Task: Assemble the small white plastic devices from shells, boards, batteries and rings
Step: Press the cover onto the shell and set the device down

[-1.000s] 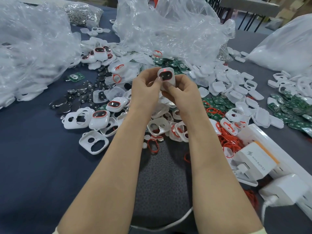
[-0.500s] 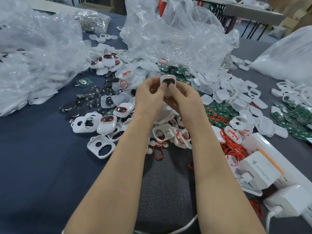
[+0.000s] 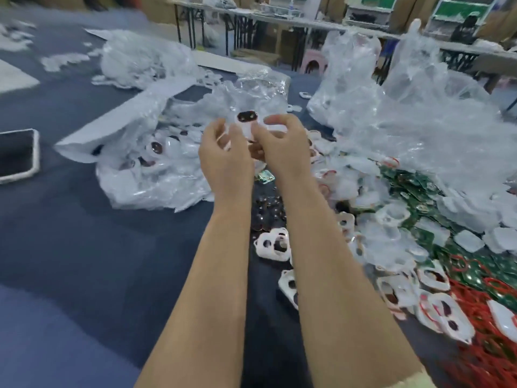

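A dark blue table carries heaps of crumpled clear plastic bags. One bag, lying left of the arms, seems to hold white pieces with dark windows, probably finished units, though blur makes that uncertain. To the right lie green circuit boards, a tangle of red rings and loose white shells. Small dark round pieces between the forearms are probably the coin batteries.

Both arms are stretched forward and raised. The left hand and right hand are close together with fingers curled. Between their fingertips they hold one white device above the table, its dark oval window facing the camera. Motion blur hides exactly which fingers touch it.

The device looks closed up, so this unit appears to be at its final press or check. The next move is likely to set it down with the finished ones on the left. That calls for one hand to let go while the other carries it over, then a reach to the shells for a fresh start.
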### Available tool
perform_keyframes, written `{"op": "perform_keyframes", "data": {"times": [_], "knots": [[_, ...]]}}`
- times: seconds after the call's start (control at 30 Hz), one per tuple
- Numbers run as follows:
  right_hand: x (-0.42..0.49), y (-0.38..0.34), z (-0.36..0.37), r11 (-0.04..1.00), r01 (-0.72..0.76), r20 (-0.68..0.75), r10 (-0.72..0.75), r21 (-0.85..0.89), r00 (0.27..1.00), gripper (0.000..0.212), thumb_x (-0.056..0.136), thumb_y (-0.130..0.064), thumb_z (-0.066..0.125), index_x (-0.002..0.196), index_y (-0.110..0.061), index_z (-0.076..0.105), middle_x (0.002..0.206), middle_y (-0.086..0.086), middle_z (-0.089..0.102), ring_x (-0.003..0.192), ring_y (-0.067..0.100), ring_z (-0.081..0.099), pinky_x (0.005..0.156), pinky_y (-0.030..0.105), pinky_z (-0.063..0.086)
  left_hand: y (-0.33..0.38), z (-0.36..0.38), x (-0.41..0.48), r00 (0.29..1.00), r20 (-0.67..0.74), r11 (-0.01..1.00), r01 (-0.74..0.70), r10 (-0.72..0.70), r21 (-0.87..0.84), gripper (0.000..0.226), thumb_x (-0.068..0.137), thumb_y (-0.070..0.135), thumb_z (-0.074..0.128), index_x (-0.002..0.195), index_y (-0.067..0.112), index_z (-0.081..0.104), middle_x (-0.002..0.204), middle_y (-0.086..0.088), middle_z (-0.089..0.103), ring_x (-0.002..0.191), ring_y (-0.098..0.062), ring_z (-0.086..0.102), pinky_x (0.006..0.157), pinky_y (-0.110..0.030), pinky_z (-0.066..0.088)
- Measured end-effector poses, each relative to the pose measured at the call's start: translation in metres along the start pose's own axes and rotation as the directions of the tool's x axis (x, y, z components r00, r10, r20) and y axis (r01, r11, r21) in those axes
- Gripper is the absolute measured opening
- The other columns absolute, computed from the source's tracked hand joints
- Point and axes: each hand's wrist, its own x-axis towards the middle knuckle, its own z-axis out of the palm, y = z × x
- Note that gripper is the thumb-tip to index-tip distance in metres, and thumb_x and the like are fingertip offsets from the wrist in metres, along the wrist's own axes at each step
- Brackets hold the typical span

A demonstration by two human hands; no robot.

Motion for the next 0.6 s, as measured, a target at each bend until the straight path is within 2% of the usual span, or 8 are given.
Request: {"op": "perform_keyframes", "data": {"times": [0.07,0.1,0.2,0.27,0.4,0.5,0.57,0.6], "knots": [[0.016,-0.002,0.044,1.0,-0.007,0.019,0.008,-0.03,1.0,0.016,0.09,-0.01,0.063,0.102,-0.004,0.054,0.083,0.007,0.061,0.048,0.005,0.061,0.053,0.021,0.051,0.001,-0.018,0.026,0.996,-0.09,1.0,0.012,-0.013,-0.002,0.027,0.097,0.013,0.051,0.123,0.006,0.056,0.114,0.001,0.058,0.102,-0.008,0.055,0.078,-0.007,0.044],[0.024,-0.001,0.062,0.995,-0.011,0.033,0.015,-0.102,0.999,0.015,0.09,-0.011,0.063,0.102,-0.004,0.057,0.086,0.004,0.059,0.06,0.004,0.064,0.058,0.018,0.048,0.001,-0.025,0.035,0.993,-0.107,0.999,0.041,-0.04,0.003,0.028,0.097,0.011,0.049,0.124,0.007,0.056,0.115,0.002,0.058,0.103,-0.009,0.056,0.078,-0.008,0.045],[0.042,0.01,0.091,0.942,-0.096,0.113,0.139,-0.322,0.984,0.029,0.088,-0.012,0.06,0.116,-0.005,0.059,0.116,0.01,0.063,0.111,0.022,0.058,0.091,0.025,0.043,-0.004,-0.033,0.053,0.992,-0.089,0.991,0.097,-0.089,0.089,0.032,0.095,0.003,0.043,0.124,0.007,0.056,0.113,0.003,0.058,0.103,-0.012,0.057,0.074,-0.007,0.044],[0.045,0.018,0.092,0.931,-0.129,0.176,0.198,-0.342,0.964,0.043,0.088,-0.006,0.056,0.13,-0.007,0.052,0.131,0.012,0.057,0.119,0.027,0.054,0.102,0.033,0.042,-0.011,-0.032,0.056,0.996,-0.046,0.977,0.09,-0.082,0.195,0.035,0.094,0.0,0.04,0.126,0.006,0.055,0.114,0.0,0.058,0.107,-0.015,0.056,0.078,-0.005,0.042],[0.051,0.014,0.056,0.971,-0.065,0.118,0.094,-0.23,0.988,0.041,0.089,0.006,0.045,0.127,-0.006,0.054,0.117,0.012,0.06,0.099,0.023,0.064,0.092,0.032,0.051,-0.025,-0.025,0.052,0.987,0.161,0.88,-0.082,0.007,0.468,0.035,0.094,0.009,0.051,0.129,0.005,0.054,0.128,-0.009,0.059,0.117,-0.018,0.053,0.097,-0.016,0.035],[0.053,0.007,0.008,0.997,-0.075,-0.036,0.076,0.007,0.996,0.021,0.09,0.007,0.044,0.098,-0.007,0.058,0.086,0.013,0.065,0.059,0.014,0.067,0.062,0.025,0.058,-0.035,-0.013,0.046,0.94,0.33,0.512,-0.242,-0.087,0.824,0.044,0.091,0.032,0.058,0.133,0.02,0.051,0.135,-0.007,0.055,0.131,-0.029,0.039,0.111,-0.037,0.026],[0.051,0.011,-0.017,0.994,-0.081,-0.176,0.067,-0.071,0.982,0.021,0.089,0.004,0.041,0.087,-0.011,0.056,0.073,0.009,0.065,0.047,0.011,0.061,0.051,0.022,0.053,-0.034,-0.006,0.04,0.946,0.292,0.396,-0.216,-0.143,0.893,0.037,0.092,0.035,0.056,0.128,0.027,0.055,0.132,-0.004,0.055,0.13,-0.031,0.036,0.108,-0.041,0.024],[0.052,0.018,-0.026,0.981,-0.105,-0.219,0.068,-0.163,0.973,0.02,0.089,0.001,0.042,0.085,-0.012,0.056,0.076,0.01,0.067,0.052,0.013,0.063,0.056,0.025,0.055,-0.032,-0.005,0.038,0.958,0.264,0.43,-0.194,-0.109,0.882,0.03,0.093,0.031,0.054,0.123,0.027,0.058,0.126,-0.003,0.058,0.125,-0.029,0.04,0.104,-0.04,0.026]]}}
